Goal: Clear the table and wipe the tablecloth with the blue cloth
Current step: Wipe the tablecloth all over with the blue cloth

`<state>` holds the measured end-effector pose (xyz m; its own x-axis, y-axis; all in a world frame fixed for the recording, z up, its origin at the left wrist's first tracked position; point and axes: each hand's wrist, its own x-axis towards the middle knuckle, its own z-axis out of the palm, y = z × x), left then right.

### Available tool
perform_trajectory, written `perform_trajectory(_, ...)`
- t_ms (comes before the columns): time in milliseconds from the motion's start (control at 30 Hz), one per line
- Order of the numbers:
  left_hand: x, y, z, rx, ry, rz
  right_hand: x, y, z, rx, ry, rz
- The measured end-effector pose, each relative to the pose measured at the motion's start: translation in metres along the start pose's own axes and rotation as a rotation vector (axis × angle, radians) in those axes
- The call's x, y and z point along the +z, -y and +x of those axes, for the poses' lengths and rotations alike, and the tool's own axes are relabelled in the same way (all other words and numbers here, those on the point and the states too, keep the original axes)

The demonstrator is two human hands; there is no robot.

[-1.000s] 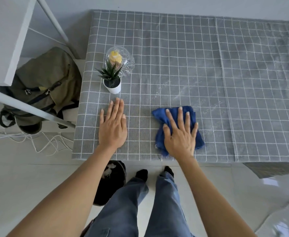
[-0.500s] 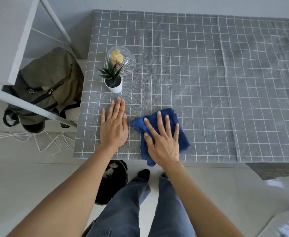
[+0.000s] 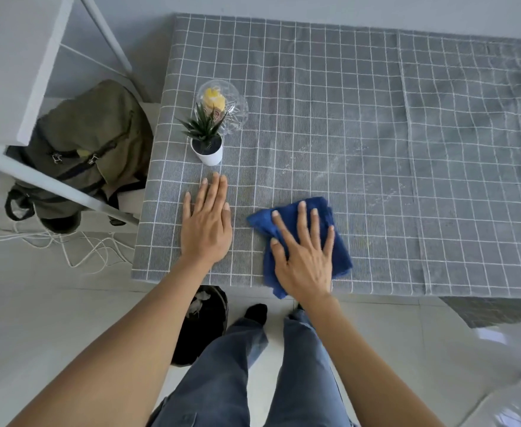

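The blue cloth [image 3: 302, 241] lies crumpled on the grey checked tablecloth [image 3: 361, 134] at the near edge of the table, a little left of the table's middle. Its long axis runs from near to far, tilted slightly so the far end leans left; a pointed fold sticks out toward the left at the far corner, and its near corner hangs just over the table's near edge. The right hand [image 3: 305, 257] lies flat on top of it, fingers straight and spread, pointing away and a little left, pressing the cloth down. The left hand [image 3: 205, 226] rests flat on the bare tablecloth just left of the cloth, fingers straight and together, holding nothing; a narrow strip of checks separates it from the cloth's left point.

Beyond the left hand, near the table's left edge, stands a small white potted plant [image 3: 207, 143], and touching or just behind it a clear glass dish [image 3: 222, 103] with something yellow inside (what it is cannot be told). To the right and far side of the cloth the tablecloth runs open, with pale streaks on it and a seam toward the right. On the floor left of the table sits an olive backpack [image 3: 90, 143], with white cables [image 3: 68, 245] beside it
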<state>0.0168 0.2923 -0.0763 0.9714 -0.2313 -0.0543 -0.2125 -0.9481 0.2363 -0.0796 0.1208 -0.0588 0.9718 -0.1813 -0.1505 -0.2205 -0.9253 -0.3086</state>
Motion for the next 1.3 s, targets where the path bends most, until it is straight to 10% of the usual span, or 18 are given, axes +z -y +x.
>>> perform_trajectory(367, 0.001, 0.002, 0.0, 0.015, 0.002, 0.005, -0.01, -0.034, 0.011, 0.165, -0.007, -0.033)
perform_trajectory(667, 0.0, -0.001, -0.001, 0.017, -0.009, 0.0, 0.003, 0.004, -0.004, -0.056, 0.022, -0.029)
perform_trajectory(1300, -0.002, -0.043, 0.044, 0.14, 0.05, -0.216, -0.031, -0.036, 0.045, 0.508, -0.17, 0.329)
